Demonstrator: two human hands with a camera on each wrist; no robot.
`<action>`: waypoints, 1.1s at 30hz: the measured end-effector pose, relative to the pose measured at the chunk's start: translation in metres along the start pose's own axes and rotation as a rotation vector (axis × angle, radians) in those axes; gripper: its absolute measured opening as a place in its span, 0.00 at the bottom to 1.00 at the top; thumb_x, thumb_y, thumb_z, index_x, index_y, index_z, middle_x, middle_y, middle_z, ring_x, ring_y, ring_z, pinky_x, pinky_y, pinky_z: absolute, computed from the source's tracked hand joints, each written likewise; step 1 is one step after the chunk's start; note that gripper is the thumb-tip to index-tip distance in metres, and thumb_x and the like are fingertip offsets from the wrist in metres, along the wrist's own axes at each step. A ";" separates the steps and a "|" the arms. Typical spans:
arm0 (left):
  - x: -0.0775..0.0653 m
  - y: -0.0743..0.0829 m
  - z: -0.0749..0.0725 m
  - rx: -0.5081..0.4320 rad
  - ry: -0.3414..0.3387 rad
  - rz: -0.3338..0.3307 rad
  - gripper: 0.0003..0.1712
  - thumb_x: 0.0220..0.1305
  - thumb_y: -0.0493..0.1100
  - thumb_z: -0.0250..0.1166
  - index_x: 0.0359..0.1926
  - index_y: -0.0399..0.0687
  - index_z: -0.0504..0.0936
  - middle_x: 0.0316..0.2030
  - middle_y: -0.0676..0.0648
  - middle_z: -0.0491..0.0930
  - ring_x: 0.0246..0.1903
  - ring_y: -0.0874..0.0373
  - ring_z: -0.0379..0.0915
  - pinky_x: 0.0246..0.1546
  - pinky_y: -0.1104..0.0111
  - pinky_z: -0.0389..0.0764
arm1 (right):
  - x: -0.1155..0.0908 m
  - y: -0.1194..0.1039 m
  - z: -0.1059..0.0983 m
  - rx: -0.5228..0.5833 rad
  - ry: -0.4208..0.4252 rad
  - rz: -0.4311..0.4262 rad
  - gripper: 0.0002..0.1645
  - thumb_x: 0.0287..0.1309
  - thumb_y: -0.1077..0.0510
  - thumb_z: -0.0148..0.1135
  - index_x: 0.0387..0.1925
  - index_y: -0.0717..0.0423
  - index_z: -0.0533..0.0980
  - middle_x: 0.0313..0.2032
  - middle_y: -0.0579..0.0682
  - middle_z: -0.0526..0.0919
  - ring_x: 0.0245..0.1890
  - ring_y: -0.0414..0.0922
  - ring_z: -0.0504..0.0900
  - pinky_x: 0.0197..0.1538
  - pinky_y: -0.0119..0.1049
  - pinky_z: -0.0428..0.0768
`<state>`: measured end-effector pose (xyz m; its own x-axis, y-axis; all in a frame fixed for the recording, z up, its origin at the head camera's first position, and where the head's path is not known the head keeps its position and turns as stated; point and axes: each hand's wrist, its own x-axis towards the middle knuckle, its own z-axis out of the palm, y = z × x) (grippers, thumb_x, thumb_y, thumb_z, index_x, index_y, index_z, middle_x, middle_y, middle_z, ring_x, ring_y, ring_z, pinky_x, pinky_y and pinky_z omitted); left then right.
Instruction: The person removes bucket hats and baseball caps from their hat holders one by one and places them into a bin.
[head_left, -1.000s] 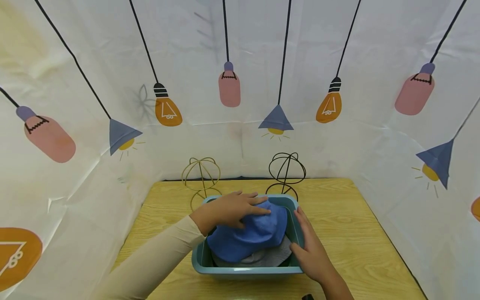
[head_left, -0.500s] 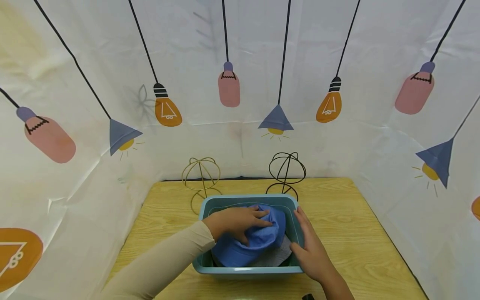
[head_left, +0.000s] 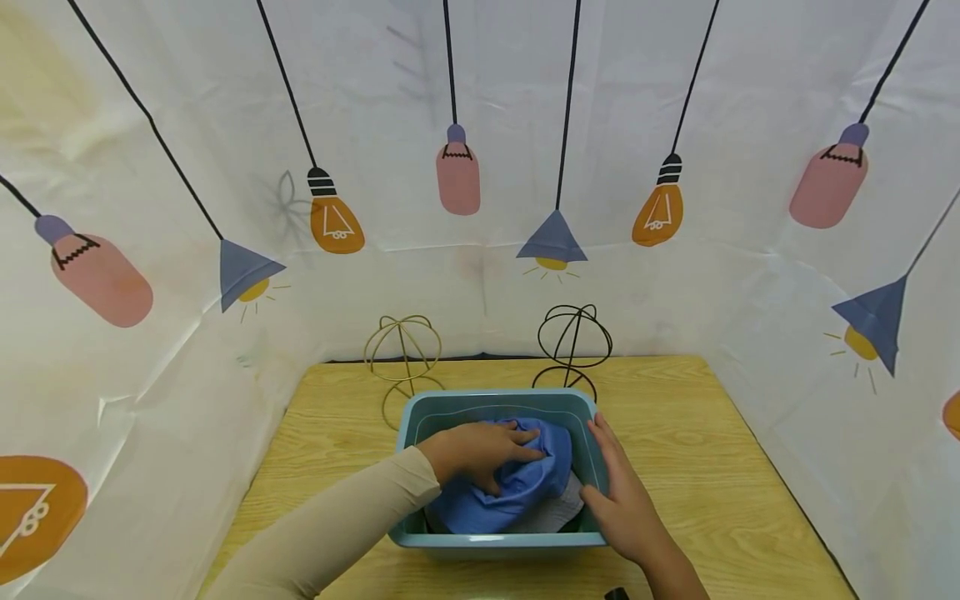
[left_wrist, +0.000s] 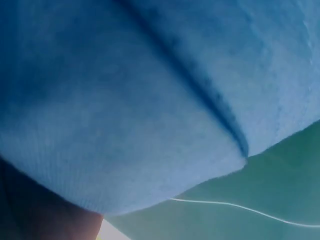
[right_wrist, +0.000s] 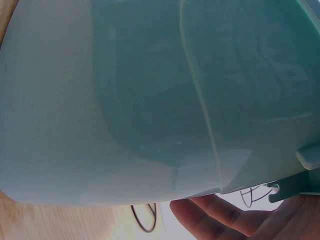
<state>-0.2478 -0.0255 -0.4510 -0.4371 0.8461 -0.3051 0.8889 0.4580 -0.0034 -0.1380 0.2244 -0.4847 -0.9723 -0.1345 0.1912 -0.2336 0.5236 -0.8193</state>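
A teal plastic basin [head_left: 495, 540] holds a blue cap [head_left: 468, 515], with a grey cloth item [head_left: 557, 507], much of it hidden, underneath. On top of the cap lies my left hand [head_left: 480, 454], fingers spread, pressing into the crumpled fabric. The cap [left_wrist: 125, 125] fills most of the left wrist view, the basin wall [left_wrist: 260, 195] behind it. My right hand [head_left: 626, 504] holds the basin's right rim, thumb toward the inside and fingers along the outside. In the right wrist view, its fingers [right_wrist: 200, 217] show beside the basin's outer wall [right_wrist: 140, 100].
Behind the basin stand a gold wire stand [head_left: 405, 350] and a black wire stand [head_left: 573, 337]. The wooden table [head_left: 690, 433] meets a white sheet [head_left: 660, 308] printed with lamps. A small black object [head_left: 617, 593] shows at the front edge.
My left hand has moved down and slightly right onto the cap, which now sits lower in the basin and is more creased. The right hand has stayed on the rim.
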 end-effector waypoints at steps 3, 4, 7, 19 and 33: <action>0.001 0.001 0.001 -0.001 -0.009 -0.005 0.53 0.58 0.58 0.78 0.79 0.75 0.60 0.82 0.53 0.52 0.77 0.41 0.57 0.72 0.53 0.71 | 0.000 0.000 0.000 0.005 0.001 -0.002 0.55 0.60 0.69 0.60 0.83 0.45 0.48 0.84 0.47 0.40 0.82 0.59 0.43 0.71 0.76 0.55; 0.001 0.002 0.001 -0.004 -0.014 -0.007 0.53 0.58 0.58 0.78 0.80 0.75 0.59 0.82 0.53 0.52 0.77 0.42 0.58 0.72 0.52 0.71 | 0.000 0.000 0.000 0.005 0.002 -0.002 0.55 0.60 0.69 0.60 0.83 0.45 0.48 0.84 0.47 0.40 0.82 0.59 0.43 0.71 0.76 0.55; 0.001 0.003 0.002 -0.014 -0.028 -0.019 0.53 0.58 0.58 0.78 0.80 0.75 0.60 0.82 0.53 0.52 0.77 0.43 0.59 0.71 0.52 0.71 | 0.000 0.000 0.001 0.009 -0.001 0.001 0.55 0.60 0.69 0.60 0.83 0.46 0.49 0.84 0.47 0.40 0.82 0.60 0.43 0.71 0.76 0.55; 0.014 0.002 0.017 -0.016 -0.036 -0.005 0.53 0.54 0.58 0.81 0.78 0.74 0.64 0.80 0.51 0.57 0.70 0.48 0.70 0.65 0.62 0.77 | -0.001 0.001 0.003 0.014 -0.009 0.001 0.54 0.60 0.70 0.59 0.83 0.48 0.49 0.84 0.46 0.39 0.82 0.60 0.43 0.70 0.76 0.55; 0.019 0.006 0.015 0.036 -0.075 -0.010 0.53 0.53 0.59 0.81 0.78 0.69 0.65 0.80 0.51 0.58 0.71 0.53 0.70 0.66 0.67 0.75 | -0.001 0.001 0.001 0.030 -0.009 0.008 0.54 0.60 0.70 0.59 0.83 0.48 0.49 0.84 0.47 0.39 0.82 0.60 0.42 0.71 0.76 0.55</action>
<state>-0.2484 -0.0105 -0.4711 -0.4353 0.8182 -0.3755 0.8897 0.4547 -0.0408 -0.1369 0.2243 -0.4869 -0.9739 -0.1383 0.1800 -0.2255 0.4994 -0.8365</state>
